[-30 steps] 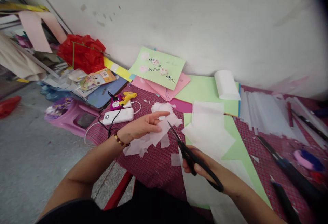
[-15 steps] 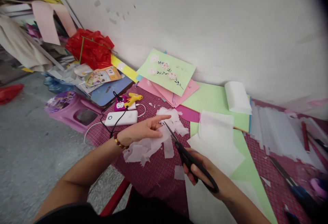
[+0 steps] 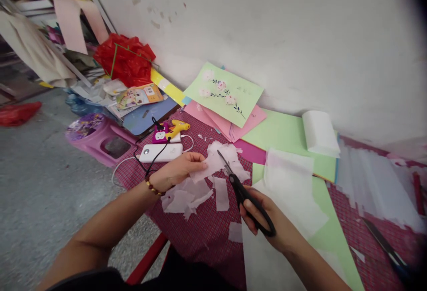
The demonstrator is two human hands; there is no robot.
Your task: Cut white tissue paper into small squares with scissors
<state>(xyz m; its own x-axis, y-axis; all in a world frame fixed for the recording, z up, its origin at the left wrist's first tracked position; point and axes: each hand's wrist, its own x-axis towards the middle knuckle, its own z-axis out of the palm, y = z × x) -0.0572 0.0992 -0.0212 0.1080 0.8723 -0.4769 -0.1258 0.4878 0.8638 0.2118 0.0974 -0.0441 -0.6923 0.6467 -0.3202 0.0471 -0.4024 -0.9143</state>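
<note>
Left hand (image 3: 180,169) pinches kinda flimsy white paper (image 3: 200,174) mid-frame, right hand (image 3: 271,207) wraps round black-handled scissors (image 3: 237,187), ragged scraps (image 3: 187,197) littering the checked counter (image 3: 200,233).

Soft, diffuse light is falling fairly evenly across the wall (image 3: 267,37), while the white sheets (image 3: 288,184) are looking slightly washed out and the red plastic bag (image 3: 125,62) is catching small highlights. The scissors (image 3: 237,186) are showing fairly crisply, but the translucent strips (image 3: 376,184) at far right are blurring, the wide lens is stretching both sides, darkness is swallowing the upper right corner, and the black clothing (image 3: 196,269) is losing detail in shadow
</note>
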